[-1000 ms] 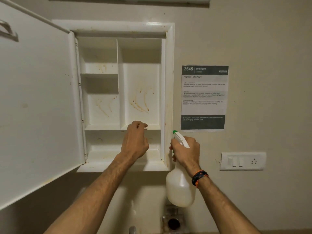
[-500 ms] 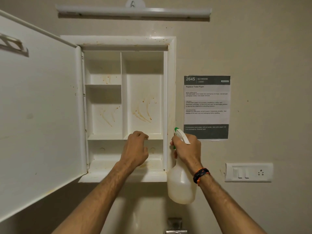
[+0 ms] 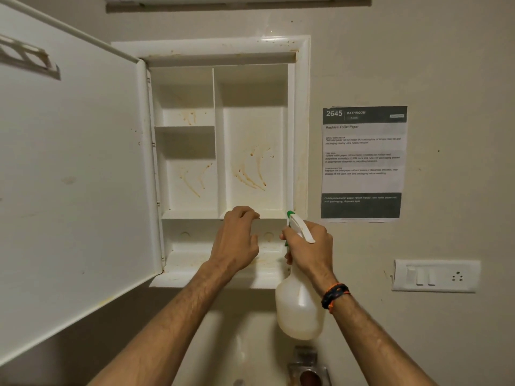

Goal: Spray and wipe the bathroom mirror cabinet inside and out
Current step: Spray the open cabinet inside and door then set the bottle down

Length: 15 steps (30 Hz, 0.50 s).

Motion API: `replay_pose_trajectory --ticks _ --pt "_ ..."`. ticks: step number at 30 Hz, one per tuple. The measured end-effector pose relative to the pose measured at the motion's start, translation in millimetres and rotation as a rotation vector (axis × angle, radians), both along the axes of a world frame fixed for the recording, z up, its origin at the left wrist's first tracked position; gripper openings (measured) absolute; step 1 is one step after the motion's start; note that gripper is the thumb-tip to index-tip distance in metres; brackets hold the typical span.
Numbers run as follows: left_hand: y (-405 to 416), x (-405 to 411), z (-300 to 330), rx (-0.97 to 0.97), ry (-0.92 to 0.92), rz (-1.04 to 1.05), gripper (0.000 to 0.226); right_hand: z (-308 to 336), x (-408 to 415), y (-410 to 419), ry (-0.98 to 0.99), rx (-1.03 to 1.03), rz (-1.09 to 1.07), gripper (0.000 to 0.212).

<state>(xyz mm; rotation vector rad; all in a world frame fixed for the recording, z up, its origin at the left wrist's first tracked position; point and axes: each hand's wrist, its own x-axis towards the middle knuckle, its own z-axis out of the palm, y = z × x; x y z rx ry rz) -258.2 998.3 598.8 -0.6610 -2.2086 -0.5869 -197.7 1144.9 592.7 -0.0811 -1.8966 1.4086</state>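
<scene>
Cabinet [image 3: 302, 135] on the wall, door [image 3: 72, 168] swung open leftward, stained shelves exposed; a spray bottle [image 3: 299, 310] is gripped at its neck by the right hand [image 3: 309, 246], apparently aimed inside, while the shelf edge is hooked by the left hand's [image 3: 237, 240] curled fingers, seemingly for steadying.

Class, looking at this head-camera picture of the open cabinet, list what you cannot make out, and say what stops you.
- Left hand: whether it holds a cloth; its curled fingers face away.
- Spray bottle: its trigger, covered by the right hand.
- Notice: body text too small to read.
- Cabinet door: mirror side faces away; left part cut off by the frame edge.
</scene>
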Motion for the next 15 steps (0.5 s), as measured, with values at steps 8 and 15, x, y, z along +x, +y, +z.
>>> replay_pose_trajectory --ticks 8,15 --pt "-25.6 17.9 -16.7 0.002 -0.061 0.076 0.045 -11.3 4.2 -16.6 -0.009 0.002 0.123 0.018" --pt "-52.1 61.2 -48.4 0.023 -0.212 0.263 0.044 -42.2 14.0 -41.2 -0.081 0.082 0.329 0.021"
